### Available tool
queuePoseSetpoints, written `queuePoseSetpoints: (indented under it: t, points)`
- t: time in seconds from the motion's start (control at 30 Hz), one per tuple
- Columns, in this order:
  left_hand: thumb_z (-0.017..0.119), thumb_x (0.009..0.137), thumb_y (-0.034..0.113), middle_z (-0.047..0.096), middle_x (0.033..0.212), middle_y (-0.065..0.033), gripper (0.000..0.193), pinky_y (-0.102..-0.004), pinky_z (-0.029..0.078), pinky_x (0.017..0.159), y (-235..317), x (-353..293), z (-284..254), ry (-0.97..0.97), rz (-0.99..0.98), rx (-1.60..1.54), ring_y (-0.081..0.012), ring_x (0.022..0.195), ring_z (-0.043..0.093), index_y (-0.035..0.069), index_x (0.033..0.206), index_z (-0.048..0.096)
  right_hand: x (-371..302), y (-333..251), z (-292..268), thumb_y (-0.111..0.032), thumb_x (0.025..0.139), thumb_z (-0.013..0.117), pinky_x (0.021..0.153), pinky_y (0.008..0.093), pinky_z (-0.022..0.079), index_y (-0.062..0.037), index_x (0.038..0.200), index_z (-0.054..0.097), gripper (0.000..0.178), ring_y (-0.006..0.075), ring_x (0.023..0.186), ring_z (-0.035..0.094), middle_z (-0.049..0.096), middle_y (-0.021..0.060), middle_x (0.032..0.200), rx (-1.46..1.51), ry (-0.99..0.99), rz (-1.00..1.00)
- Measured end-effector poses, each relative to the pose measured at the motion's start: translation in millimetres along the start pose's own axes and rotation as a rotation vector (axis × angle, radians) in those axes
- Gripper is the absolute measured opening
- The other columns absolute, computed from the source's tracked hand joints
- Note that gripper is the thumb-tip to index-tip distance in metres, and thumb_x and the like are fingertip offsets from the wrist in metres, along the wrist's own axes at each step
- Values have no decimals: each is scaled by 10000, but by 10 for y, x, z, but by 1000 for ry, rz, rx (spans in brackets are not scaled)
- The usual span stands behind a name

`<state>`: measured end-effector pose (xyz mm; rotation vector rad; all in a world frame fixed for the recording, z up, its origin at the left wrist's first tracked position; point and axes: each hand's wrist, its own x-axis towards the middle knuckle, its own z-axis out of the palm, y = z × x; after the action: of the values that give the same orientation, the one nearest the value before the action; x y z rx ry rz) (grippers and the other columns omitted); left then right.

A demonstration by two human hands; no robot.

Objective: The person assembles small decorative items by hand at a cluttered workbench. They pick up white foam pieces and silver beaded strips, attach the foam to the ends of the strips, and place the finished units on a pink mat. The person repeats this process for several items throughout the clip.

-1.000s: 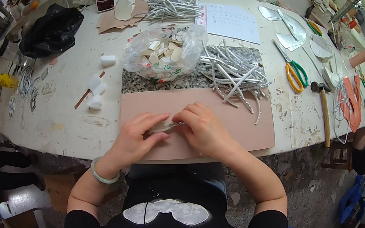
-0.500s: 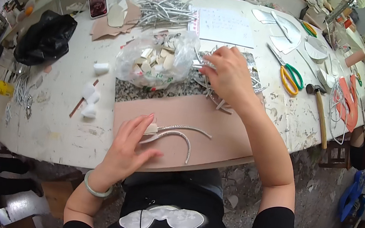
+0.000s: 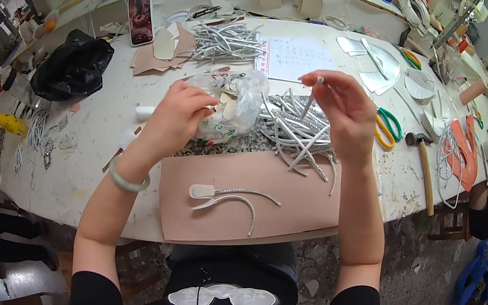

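Observation:
My right hand (image 3: pixel 345 115) is raised above the pile of silver cords (image 3: pixel 292 122), pinching one silver cord (image 3: pixel 307 106) near its upper end. My left hand (image 3: pixel 178 118) hovers at the clear plastic bag (image 3: pixel 246 104), its fingers apart and slightly bent over the small beige pieces (image 3: pixel 226 107) inside. Part of the bag is hidden behind this hand. On the pinkish-tan board (image 3: pixel 308 196) before me lie two short silver cords: a nearly straight one (image 3: pixel 250 193) ends in a beige tab (image 3: pixel 201 191), and a curved one (image 3: pixel 244 205) has a pale flat end.
Orange-and-green-handled scissors (image 3: pixel 387 127) and a wooden-handled hammer (image 3: pixel 426 175) lie to the right. A phone (image 3: pixel 141 18) stands at the back left, near another silver cord bundle (image 3: pixel 227 42) and a written sheet (image 3: pixel 296 60). A black plastic bag (image 3: pixel 73 67) sits at left.
My left hand has left the cords on the board and moved up to the plastic bag. The right hand has lifted from the pile, bringing up a silver cord.

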<state>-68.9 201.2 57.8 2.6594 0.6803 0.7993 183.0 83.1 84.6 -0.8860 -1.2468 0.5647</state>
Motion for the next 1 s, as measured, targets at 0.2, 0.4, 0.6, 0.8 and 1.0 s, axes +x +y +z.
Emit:
queuePoseSetpoints:
  t: [0.2,0.4,0.6,0.8,1.0]
  points:
    - [711,720,66,618,861,-81,176,-361,448,797,-120,-84,-43,-121,2,163,-270,877,521,30,884,657,-338,-237,106,81,863,575,756,248,511,32,1010,600,157,148,828,637,635,85,908,-80,-107,16]
    - [723,715,85,620,788,-56,151,-354,442,769,-73,-186,-20,-15,-43,119,-267,842,522,33,818,626,-405,-98,404,-38,875,622,641,257,491,0,1004,585,140,119,699,600,614,70,836,-165,-184,389]
    - [678,828,90,652,750,-36,105,-273,456,596,133,-223,-196,97,-414,-259,-125,711,600,14,836,605,-205,115,853,-116,833,664,671,339,494,-18,993,602,198,260,780,615,601,116,939,-459,-261,115]
    - [582,918,78,656,781,-43,76,-199,456,551,174,-381,-148,137,-548,-659,-75,698,613,17,953,552,-171,544,1104,-56,774,654,744,389,504,-34,1069,621,298,334,872,619,637,148,1010,-430,-354,-51]
    - [599,919,114,640,816,-42,216,-197,460,533,-5,-465,-54,372,-635,-842,-68,661,579,-6,1091,549,-87,514,1169,-56,787,637,730,408,504,-36,1008,626,223,327,863,626,643,144,960,-590,-322,-23]
